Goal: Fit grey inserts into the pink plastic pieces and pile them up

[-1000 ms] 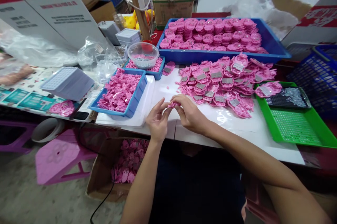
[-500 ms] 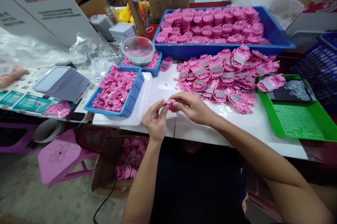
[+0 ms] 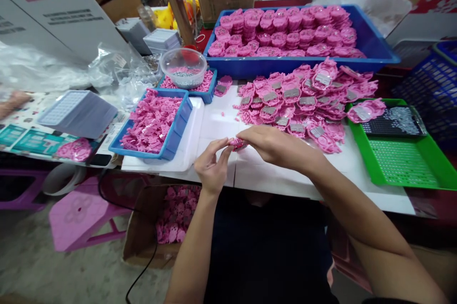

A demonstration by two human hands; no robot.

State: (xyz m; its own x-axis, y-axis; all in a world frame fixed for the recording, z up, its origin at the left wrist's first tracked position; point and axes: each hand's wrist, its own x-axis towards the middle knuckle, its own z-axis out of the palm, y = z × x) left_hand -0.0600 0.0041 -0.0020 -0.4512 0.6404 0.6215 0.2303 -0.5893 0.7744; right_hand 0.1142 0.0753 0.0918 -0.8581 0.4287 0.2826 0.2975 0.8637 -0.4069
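Observation:
A small pink plastic part [image 3: 236, 142] is held up just above the white table, largely hidden by fingers. My left hand [image 3: 213, 165] pinches its left side between thumb and fingertips. Bent over from the right, my right hand [image 3: 273, 146] has its fingertips closed on the part's other side. Behind my hands lies a heap of pink plastic shells [image 3: 293, 99], many with grey metal plates. To the left, a blue tray [image 3: 170, 149] is filled with small pink plastic pieces [image 3: 153, 123].
A clear bowl [image 3: 183, 68] of small metal bits sits on another blue tray. Stacked pink parts fill a large blue bin [image 3: 378, 52] at the back. A green tray [image 3: 403, 163] stands right. Below are a pink stool [image 3: 84, 218] and a cardboard box [image 3: 137, 228].
My right hand has shifted slightly right and its fingers now reach over the part's top. The pink part has moved a little to the right; my left hand still pinches it.

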